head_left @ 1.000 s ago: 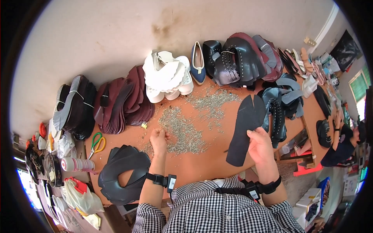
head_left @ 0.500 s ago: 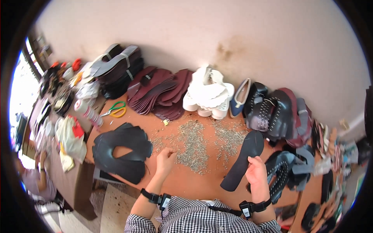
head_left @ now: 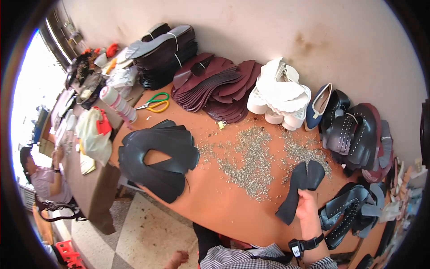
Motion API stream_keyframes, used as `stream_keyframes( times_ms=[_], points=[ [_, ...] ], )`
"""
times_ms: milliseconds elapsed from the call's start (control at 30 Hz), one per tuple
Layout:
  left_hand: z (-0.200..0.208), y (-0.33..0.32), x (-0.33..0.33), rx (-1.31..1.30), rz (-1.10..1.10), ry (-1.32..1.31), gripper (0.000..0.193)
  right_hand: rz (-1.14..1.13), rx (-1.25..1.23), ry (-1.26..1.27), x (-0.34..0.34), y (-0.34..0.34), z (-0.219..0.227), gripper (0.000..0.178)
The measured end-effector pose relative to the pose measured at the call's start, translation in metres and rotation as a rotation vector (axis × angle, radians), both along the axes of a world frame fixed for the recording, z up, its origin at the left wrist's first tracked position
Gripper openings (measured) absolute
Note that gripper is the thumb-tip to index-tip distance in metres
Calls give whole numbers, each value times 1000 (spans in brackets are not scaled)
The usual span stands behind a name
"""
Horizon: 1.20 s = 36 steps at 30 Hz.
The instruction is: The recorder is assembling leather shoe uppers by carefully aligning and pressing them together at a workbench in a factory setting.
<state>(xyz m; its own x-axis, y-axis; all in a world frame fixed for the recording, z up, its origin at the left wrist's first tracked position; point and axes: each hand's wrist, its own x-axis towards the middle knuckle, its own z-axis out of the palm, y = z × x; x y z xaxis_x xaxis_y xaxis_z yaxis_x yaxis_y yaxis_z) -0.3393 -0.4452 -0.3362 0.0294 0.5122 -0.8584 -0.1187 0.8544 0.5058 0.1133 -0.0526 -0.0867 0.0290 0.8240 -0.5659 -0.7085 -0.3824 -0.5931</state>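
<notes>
Notably, the left hand [head_left: 179, 258] has moved off the table [head_left: 219, 210], its grip indeterminable, leaving only the right hand [head_left: 307, 210] engaged, its grip pinching the black slit piece [head_left: 294, 190] above the table near scattered metal bits [head_left: 254, 145].

Label, white, one: on black wristband [head_left: 313, 242], lower right of frame; dark marks [head_left: 296, 251] too small to read. Cylindrical container [head_left: 117, 104], white and pink, upper left: markings blurred. Legible text: none.
</notes>
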Motion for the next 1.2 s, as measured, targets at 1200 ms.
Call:
stream_keyframes(
  times_ms=[1200],
  points=[
    [-119,195,119,-182,178,-260,28,86,-314,-389,7,-32,-21,13]
  ],
)
